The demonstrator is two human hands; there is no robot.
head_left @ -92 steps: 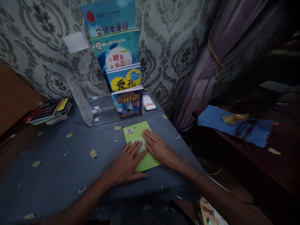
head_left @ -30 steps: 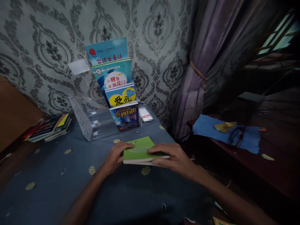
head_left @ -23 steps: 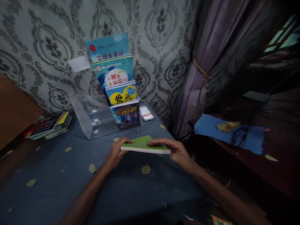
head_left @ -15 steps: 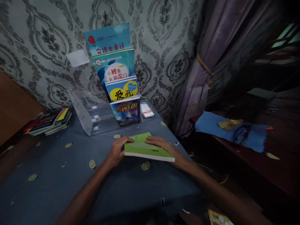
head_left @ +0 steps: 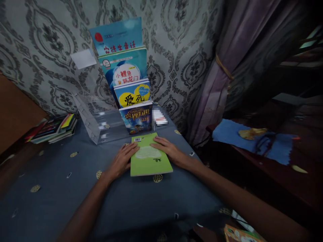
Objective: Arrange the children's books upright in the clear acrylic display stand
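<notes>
A green book (head_left: 151, 161) is at the table's middle, its back cover with a barcode facing up. It looks flat on the cloth or just above it; I cannot tell which. My left hand (head_left: 123, 158) holds its left edge, fingers over the cover and thumb low at the side. My right hand (head_left: 169, 151) is on the upper right edge with its fingers stretched over the cover. Just beyond stands a clear acrylic rack (head_left: 94, 131). On its right side, a dark blue book (head_left: 137, 119), a blue-and-yellow book (head_left: 132, 95) and two taller blue books (head_left: 126, 69) rise in steps.
A pile of books (head_left: 54, 129) lies at the table's left. A blurred white item (head_left: 160, 117) is beside the rack. Right of the table, a blue cloth (head_left: 252, 139) covers part of a dark red surface. A purple curtain (head_left: 214, 77) hangs behind, and an orange book (head_left: 239, 234) shows at the bottom.
The green book has tipped from a raised, slanted pose to nearly flat and turned straighter. Both hands stay at its sides, and more of its cover shows.
</notes>
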